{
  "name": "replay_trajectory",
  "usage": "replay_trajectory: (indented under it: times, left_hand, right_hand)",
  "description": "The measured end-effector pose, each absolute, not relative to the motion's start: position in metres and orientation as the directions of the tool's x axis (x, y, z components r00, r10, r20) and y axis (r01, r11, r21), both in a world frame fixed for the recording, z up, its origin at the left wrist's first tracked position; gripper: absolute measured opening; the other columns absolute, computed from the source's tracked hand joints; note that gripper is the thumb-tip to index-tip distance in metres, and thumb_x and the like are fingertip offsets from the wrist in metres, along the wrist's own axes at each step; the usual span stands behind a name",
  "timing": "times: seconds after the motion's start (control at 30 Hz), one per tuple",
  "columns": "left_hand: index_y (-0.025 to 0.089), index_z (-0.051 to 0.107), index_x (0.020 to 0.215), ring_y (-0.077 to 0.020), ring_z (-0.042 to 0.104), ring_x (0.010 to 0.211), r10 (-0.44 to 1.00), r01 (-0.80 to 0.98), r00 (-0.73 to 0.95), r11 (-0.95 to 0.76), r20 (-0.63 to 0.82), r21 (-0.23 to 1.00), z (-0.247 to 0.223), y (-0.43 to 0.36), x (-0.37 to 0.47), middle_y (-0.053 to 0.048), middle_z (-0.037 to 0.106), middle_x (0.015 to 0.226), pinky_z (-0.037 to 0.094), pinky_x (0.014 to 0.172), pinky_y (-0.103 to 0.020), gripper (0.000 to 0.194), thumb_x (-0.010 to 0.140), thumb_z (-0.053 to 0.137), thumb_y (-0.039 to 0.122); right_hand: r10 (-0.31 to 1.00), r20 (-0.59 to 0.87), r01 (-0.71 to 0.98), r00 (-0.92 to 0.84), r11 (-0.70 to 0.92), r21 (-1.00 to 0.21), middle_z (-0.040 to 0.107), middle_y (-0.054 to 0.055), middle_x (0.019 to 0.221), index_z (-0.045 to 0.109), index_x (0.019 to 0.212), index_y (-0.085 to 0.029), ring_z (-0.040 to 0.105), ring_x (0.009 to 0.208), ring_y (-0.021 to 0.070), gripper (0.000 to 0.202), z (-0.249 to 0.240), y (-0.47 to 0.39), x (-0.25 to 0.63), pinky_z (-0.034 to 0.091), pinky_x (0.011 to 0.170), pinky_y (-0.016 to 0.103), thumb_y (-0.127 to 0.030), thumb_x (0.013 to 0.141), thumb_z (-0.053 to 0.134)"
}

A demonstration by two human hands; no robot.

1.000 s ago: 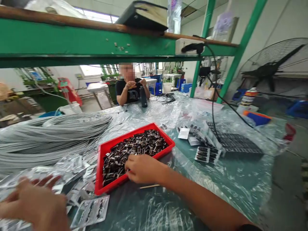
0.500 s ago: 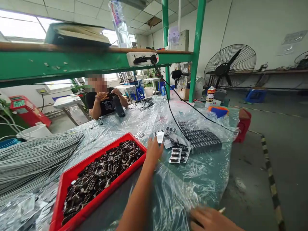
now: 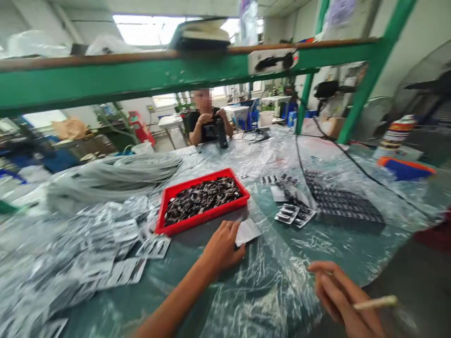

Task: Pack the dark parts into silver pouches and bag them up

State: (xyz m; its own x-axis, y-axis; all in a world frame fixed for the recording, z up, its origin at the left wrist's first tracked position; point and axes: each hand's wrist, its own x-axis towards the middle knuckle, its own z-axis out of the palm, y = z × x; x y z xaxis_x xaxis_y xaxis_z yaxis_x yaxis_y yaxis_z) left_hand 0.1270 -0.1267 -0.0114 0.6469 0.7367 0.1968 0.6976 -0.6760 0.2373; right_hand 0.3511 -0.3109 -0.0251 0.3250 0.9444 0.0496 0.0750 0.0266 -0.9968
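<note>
My left hand (image 3: pixel 222 245) holds a small white card (image 3: pixel 247 232) between thumb and fingers, low over the plastic-covered table, just in front of the red tray (image 3: pixel 202 222) of small dark metal parts (image 3: pixel 202 199). At the lower right my right hand (image 3: pixel 340 293) has a thin pale stick (image 3: pixel 376 303) lodged between its curled fingers. Blister packs with black pieces (image 3: pixel 295 214) lie right of the card, beside a block of stacked dark pieces (image 3: pixel 347 204). Many silvery packs (image 3: pixel 102 256) are spread at the left.
Coiled grey cable (image 3: pixel 120 180) lies at the back left. A green shelf beam (image 3: pixel 141 77) crosses above the table. A black cord (image 3: pixel 366 171) runs over the right side, near a spray can (image 3: pixel 394 136). A person (image 3: pixel 209 122) sits across the table beside a dark bottle (image 3: pixel 221 134).
The view has swung left, bringing the silvery packs into sight. My left hand has moved with the white card from beside the blister packs to in front of the tray. The stick shows more clearly.
</note>
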Motion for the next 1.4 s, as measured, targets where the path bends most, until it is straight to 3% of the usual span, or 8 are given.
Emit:
replay_trajectory:
  times: [0.07,0.2,0.37,0.57,0.8,1.0,1.23,1.4]
  left_hand:
    - [0.015,0.051,0.126,-0.0277,0.057,0.115,0.804,0.720,0.562,-0.591,0.194,0.365,-0.027,-0.153,0.074,-0.015,0.059,0.124,0.047,0.102,-0.042,0.048,0.079,0.059,0.026]
    - [0.017,0.050,0.126,-0.0275,0.058,0.115,0.902,0.727,0.382,-0.429,0.203,0.536,-0.049,-0.174,0.019,-0.013,0.061,0.122,0.047,0.102,-0.045,0.056,0.075,0.067,0.029]
    - [0.018,0.054,0.114,-0.0275,0.063,0.105,0.942,0.640,0.258,-0.333,0.214,0.692,-0.053,-0.167,0.024,-0.009,0.067,0.110,0.050,0.095,-0.043,0.055,0.064,0.076,0.026]
    - [0.020,0.051,0.113,-0.0270,0.065,0.100,0.945,0.518,0.239,-0.319,0.224,0.794,-0.055,-0.166,0.030,-0.008,0.069,0.106,0.051,0.090,-0.041,0.060,0.059,0.077,0.021]
    - [0.019,0.052,0.103,-0.0269,0.065,0.093,0.956,0.521,0.200,-0.289,0.214,0.803,-0.056,-0.167,0.031,-0.006,0.067,0.097,0.051,0.082,-0.037,0.048,0.058,0.070,0.017]
    - [0.019,0.050,0.120,-0.0271,0.062,0.102,0.938,0.551,0.243,-0.344,0.248,0.761,-0.060,-0.167,0.030,-0.007,0.066,0.106,0.050,0.090,-0.039,0.062,0.062,0.070,0.019]
    - [0.011,0.056,0.117,-0.0323,0.054,0.110,0.916,0.717,0.346,-0.397,0.201,0.573,-0.055,-0.161,0.041,-0.015,0.056,0.111,0.046,0.099,-0.049,0.055,0.068,0.072,0.030]
    - [0.015,0.060,0.102,-0.0302,0.055,0.103,0.924,0.703,0.314,-0.381,0.219,0.600,-0.056,-0.159,0.045,-0.013,0.058,0.105,0.048,0.093,-0.047,0.035,0.072,0.072,0.030]
  right_hand:
    - [0.989,-0.018,-0.173,0.144,0.007,-0.985,0.046,-0.003,0.057,0.065,0.094,-0.021,0.036,0.046,0.0101,0.043,-0.009,-0.280,0.326,0.027,0.042,0.020,-0.062,0.089,0.051]
    - [0.972,0.093,-0.434,-0.214,-0.009,-0.901,0.031,-0.007,0.046,0.059,0.065,-0.016,0.025,0.043,0.0064,0.053,0.003,-0.204,0.246,0.021,0.044,0.020,-0.067,0.082,0.057]
    - [0.969,0.111,-0.535,-0.221,-0.025,-0.844,0.020,-0.010,0.042,0.044,0.051,-0.019,0.013,0.037,0.0035,0.056,-0.012,-0.129,0.159,0.010,0.038,0.020,-0.066,0.077,0.058]
    - [0.980,0.102,-0.513,-0.170,0.000,-0.859,0.019,-0.011,0.040,0.040,0.050,-0.021,0.012,0.034,0.0034,0.051,-0.034,-0.110,0.143,0.011,0.035,0.019,-0.059,0.081,0.055]
    - [0.972,0.144,-0.427,-0.187,0.052,-0.903,0.025,-0.008,0.039,0.041,0.047,-0.020,0.020,0.034,0.0047,0.049,-0.043,-0.130,0.136,0.014,0.035,0.020,-0.053,0.081,0.054]
    - [0.890,-0.005,-0.361,-0.456,-0.190,-0.913,0.021,-0.011,0.039,0.042,0.049,-0.020,0.015,0.031,0.0039,0.045,-0.031,-0.145,0.161,0.011,0.034,0.020,-0.050,0.080,0.056]
    - [0.972,0.085,-0.469,-0.218,-0.029,-0.883,0.019,-0.011,0.042,0.040,0.051,-0.020,0.011,0.035,0.0030,0.046,-0.020,-0.112,0.172,0.011,0.036,0.018,-0.051,0.081,0.056]
    - [0.975,0.137,-0.451,-0.173,0.045,-0.891,0.022,-0.010,0.040,0.039,0.049,-0.021,0.015,0.034,0.0036,0.046,-0.032,-0.107,0.157,0.012,0.035,0.019,-0.052,0.079,0.054]
